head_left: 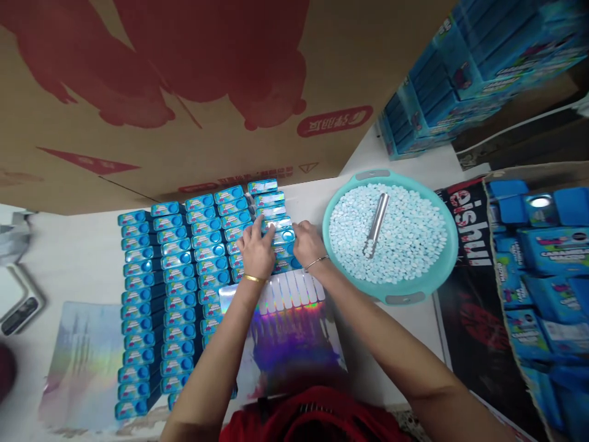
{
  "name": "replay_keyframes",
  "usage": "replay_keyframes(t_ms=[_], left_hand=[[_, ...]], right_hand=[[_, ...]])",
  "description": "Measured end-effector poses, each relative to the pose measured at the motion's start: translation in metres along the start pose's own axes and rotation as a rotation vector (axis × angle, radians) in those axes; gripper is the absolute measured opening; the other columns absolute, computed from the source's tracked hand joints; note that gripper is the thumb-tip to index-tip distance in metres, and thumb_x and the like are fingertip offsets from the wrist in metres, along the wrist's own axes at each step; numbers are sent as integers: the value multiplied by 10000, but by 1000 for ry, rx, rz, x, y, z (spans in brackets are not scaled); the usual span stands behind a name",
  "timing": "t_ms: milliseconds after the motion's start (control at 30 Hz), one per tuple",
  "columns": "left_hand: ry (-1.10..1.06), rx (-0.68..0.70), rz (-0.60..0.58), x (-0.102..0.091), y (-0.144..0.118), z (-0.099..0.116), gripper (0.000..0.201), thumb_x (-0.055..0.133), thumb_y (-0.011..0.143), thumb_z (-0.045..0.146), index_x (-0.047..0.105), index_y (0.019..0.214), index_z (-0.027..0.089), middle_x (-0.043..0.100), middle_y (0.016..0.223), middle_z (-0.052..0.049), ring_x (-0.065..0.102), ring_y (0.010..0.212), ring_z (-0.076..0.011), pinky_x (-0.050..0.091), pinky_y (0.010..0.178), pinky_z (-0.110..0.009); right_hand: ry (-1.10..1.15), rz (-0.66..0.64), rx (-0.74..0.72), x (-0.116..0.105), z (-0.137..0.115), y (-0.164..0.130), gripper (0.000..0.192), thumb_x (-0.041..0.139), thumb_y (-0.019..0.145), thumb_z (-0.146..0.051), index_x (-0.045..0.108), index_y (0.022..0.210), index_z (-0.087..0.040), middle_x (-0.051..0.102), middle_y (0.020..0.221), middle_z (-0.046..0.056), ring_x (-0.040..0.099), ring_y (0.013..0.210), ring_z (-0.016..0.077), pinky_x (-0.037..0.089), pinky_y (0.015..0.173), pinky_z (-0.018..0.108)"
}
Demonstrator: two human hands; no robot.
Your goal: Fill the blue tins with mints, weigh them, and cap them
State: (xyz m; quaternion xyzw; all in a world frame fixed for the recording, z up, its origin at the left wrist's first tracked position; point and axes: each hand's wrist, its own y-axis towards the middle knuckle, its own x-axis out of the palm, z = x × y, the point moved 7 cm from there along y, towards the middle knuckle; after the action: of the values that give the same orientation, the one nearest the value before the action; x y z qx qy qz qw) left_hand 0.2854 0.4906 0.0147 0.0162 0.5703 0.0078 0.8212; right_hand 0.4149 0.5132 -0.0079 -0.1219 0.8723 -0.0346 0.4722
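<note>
Rows of small blue tins (209,239) stand close together on the table. In the rightmost row, several tins have a shiny holographic sticker (269,197) across the top. My left hand (257,248) lies over this row, its fingers apart and their tips on the tin tops. At the row's right end my right hand (309,247) has its fingers bent together against a tin's edge; what is between them is hidden. Below both hands lies a holographic sticker sheet (294,344), with a strip of pale label shapes along its top.
A turquoise basin (453,245) of pale blue candies stands right of my right hand, with a metal scoop (378,218) in it. A large cardboard box (207,141) walls off the back. More blue packs (552,252) fill an open carton at right. Another holographic sheet (87,362) lies left.
</note>
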Motion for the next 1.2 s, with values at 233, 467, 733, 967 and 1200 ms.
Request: replay_keyframes(t_ms=[233, 467, 733, 967, 1200], left_hand=[[-39, 206, -241, -49, -62, -45, 233, 534, 872, 395, 609, 996, 212, 631, 1000, -70, 536, 940, -228, 325, 786, -360], [-33, 168, -326, -42, -104, -61, 229, 490, 904, 372, 561, 785, 190, 605, 761, -27, 519, 735, -175, 289, 706, -338], [92, 301, -154, -55, -103, -46, 221, 473, 896, 215, 647, 1016, 279, 672, 1037, -68, 565, 928, -232, 321, 822, -414], [99, 326, -127, -67, -149, -47, 219, 479, 886, 191, 628, 1033, 253, 645, 1151, -82, 557, 1019, -240, 350, 838, -404], [-621, -285, 277, -127, -151, -54, 117, 648, 799, 246, 541, 788, 201, 602, 770, 1, 582, 763, -145, 424, 755, -305]], right_hand=[[42, 22, -316, 1, -64, -61, 296, 362, 961, -329, 596, 1064, -180, 611, 1028, 105, 469, 967, 257, 326, 809, 374], [-44, -121, -419, 43, -83, -93, 262, 395, 956, -333, 616, 941, -192, 631, 940, 83, 469, 912, 243, 290, 808, 377], [-52, -144, -355, 47, -88, -85, 282, 365, 963, -273, 595, 827, -181, 633, 881, 81, 490, 875, 225, 295, 750, 346], [-49, -144, -310, 64, -96, -78, 283, 378, 958, -271, 611, 824, -182, 633, 869, 84, 499, 859, 230, 312, 751, 350], [390, -9, -388, 38, -103, -87, 439, 296, 965, -454, 621, 1005, -162, 613, 1005, 117, 514, 996, 233, 373, 875, 368]])
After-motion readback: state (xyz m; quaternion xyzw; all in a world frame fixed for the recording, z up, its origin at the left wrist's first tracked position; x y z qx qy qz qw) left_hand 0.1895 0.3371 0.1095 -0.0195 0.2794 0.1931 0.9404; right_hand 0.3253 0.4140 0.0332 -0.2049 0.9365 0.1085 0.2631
